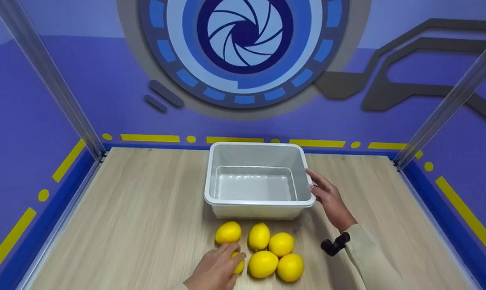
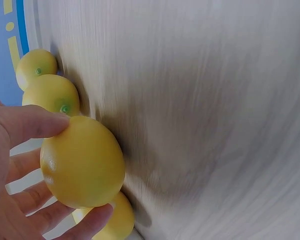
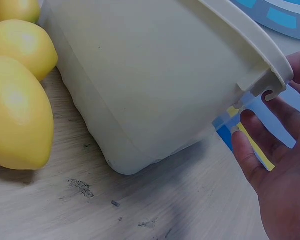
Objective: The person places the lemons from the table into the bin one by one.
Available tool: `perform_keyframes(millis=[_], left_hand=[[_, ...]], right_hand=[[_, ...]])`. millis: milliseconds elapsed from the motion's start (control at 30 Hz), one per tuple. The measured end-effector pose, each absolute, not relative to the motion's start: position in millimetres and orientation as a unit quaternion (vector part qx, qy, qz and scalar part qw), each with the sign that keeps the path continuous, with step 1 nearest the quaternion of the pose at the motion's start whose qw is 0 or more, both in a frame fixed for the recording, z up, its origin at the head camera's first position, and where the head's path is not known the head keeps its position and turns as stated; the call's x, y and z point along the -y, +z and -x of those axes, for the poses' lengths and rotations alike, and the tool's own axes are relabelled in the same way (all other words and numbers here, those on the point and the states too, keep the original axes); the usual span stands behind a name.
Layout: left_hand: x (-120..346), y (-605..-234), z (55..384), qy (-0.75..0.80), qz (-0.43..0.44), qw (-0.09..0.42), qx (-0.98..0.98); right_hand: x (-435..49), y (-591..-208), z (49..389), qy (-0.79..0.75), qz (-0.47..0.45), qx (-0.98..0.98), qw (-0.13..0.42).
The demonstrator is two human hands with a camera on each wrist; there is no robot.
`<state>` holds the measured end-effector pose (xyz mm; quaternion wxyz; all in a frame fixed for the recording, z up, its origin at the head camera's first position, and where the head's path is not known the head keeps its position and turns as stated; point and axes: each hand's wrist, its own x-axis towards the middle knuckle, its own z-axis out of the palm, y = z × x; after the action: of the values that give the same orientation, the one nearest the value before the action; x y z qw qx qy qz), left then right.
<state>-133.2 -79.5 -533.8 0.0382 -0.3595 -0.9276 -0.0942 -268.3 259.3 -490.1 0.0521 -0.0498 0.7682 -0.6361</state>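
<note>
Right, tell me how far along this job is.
Looks done: the tub is set out, open side up, with the right hand at its rim.
In hand: the left hand has its fingers round one lemon.
Remaining: probably loading; no lemon shows inside the tub, and five others lie on the table.

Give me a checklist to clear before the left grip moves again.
1. Left grip holding a lemon: ok.
2. That lemon raised off the table: cannot tell.
3. Right grip at the rim of the tub: ok.
4. Tub uncovered: ok, its inside shows.
5. Low, straight line from held lemon to tub unobstructed: not ok, another lemon lies between.
</note>
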Motion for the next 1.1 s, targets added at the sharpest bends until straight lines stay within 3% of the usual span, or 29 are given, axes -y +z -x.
perform_keyframes(millis=[1100], left_hand=[[80.9,-528.0,131.3,-0.091,0.365,0.047,0.925]], right_hand=[[-259.4,-489.6,268.1,-0.642,0.055,-0.763,0.051]])
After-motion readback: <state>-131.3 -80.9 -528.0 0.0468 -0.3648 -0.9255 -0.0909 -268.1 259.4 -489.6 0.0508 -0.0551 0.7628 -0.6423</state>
